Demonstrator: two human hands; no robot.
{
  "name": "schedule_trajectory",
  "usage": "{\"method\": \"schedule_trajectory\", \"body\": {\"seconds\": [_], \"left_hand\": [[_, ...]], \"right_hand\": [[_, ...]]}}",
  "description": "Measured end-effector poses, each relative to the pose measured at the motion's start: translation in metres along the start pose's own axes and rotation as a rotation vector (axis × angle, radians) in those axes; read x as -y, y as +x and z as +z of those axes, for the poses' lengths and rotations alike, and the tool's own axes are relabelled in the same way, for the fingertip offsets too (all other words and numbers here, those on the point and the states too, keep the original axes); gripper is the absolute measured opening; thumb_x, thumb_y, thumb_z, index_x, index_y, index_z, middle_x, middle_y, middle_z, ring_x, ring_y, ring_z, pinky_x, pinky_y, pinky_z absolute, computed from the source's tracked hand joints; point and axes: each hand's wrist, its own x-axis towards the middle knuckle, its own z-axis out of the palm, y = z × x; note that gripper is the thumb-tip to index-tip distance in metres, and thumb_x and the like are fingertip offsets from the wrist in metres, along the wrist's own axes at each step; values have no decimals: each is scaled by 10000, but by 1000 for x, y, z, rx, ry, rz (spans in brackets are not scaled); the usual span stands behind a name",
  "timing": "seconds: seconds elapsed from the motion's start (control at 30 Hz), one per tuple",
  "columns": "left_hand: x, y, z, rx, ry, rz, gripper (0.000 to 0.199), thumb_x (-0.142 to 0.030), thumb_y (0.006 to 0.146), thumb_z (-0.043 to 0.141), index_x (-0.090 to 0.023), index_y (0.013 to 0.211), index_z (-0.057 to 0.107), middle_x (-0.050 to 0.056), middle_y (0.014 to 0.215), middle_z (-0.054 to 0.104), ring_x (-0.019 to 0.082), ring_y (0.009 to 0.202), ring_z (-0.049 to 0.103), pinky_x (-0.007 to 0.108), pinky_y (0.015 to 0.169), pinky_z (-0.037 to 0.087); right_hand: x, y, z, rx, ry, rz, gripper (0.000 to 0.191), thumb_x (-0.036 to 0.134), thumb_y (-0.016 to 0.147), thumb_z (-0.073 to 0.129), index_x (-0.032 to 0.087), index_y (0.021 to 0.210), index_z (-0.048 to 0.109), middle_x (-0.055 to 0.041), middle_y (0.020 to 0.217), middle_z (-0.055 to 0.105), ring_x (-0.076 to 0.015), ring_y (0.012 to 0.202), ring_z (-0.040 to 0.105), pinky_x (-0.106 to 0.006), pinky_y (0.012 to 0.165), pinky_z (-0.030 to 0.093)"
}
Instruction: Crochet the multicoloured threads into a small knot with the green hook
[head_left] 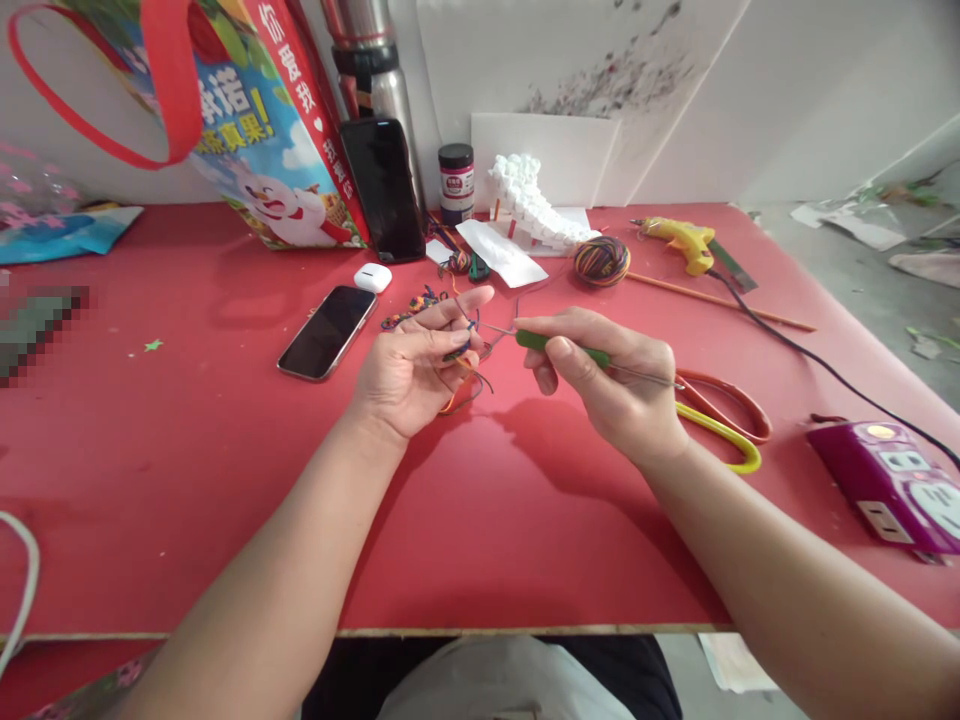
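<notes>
My left hand [420, 365] pinches a small piece of multicoloured crochet work [457, 352] between thumb and fingers, its index finger raised with yarn over it. In my right hand [607, 375] is a crochet hook with a green grip [562, 350], its thin metal tip reaching left to the work. A second metal end of the hook sticks out behind the hand. Loose yarn strands hang below my left fingers. Beyond the hands lies a ball of variegated yarn [601, 261]. A multicoloured crocheted strip [412, 308] lies just behind my left hand, which partly hides it.
Left of the hands lie a phone [328, 333] and a white earbud case [373, 277]. Orange-and-yellow-handled scissors [720, 437] are partly under my right wrist. A yellow glue gun [682, 240], a stick [720, 300] and a purple power box [892, 485] are at the right.
</notes>
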Motion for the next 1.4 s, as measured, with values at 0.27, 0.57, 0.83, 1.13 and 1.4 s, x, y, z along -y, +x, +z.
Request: {"method": "schedule_trajectory", "body": {"seconds": [0.27, 0.57, 0.83, 1.13, 1.4], "left_hand": [[-7, 2, -10, 47, -22, -120, 341, -67, 740, 710, -127, 1041, 859, 44, 669, 696, 118, 615, 618, 224, 593, 507], [-6, 4, -14, 102, -27, -136, 365, -57, 721, 705, -105, 1049, 859, 42, 640, 650, 121, 613, 601, 242, 574, 438], [-6, 5, -17, 45, 5, -108, 340, -38, 721, 706, -116, 1008, 871, 53, 651, 682, 107, 611, 605, 212, 518, 372], [-1, 1, -5, 26, 170, -31, 287, -51, 768, 799, -152, 1023, 883, 31, 709, 722, 103, 654, 672, 199, 592, 490], [16, 0, 12, -43, 296, 297, 407, -16, 658, 861, -203, 1018, 882, 11, 821, 773, 149, 863, 731, 257, 803, 572]], "right_hand": [[4, 3, -7, 36, 3, 22, 201, 352, 1039, 741, 272, 1150, 889, -46, 852, 775, -153, 629, 643, -350, 624, 578], [-1, 3, -10, 37, 136, 78, 191, 354, 1020, 777, 304, 1157, 900, -46, 847, 768, -155, 643, 625, -337, 587, 542], [-4, 2, -10, 13, 234, 116, 157, 345, 998, 808, 310, 1114, 909, -37, 818, 772, -150, 630, 622, -327, 567, 525], [-6, 4, -4, -38, 312, 239, 234, 474, 945, 848, 268, 1045, 896, -18, 756, 746, -138, 555, 587, -336, 552, 521], [-9, 9, 2, -169, 360, 316, 266, 490, 856, 918, 237, 926, 874, -10, 724, 719, -116, 542, 563, -309, 541, 483]]}}
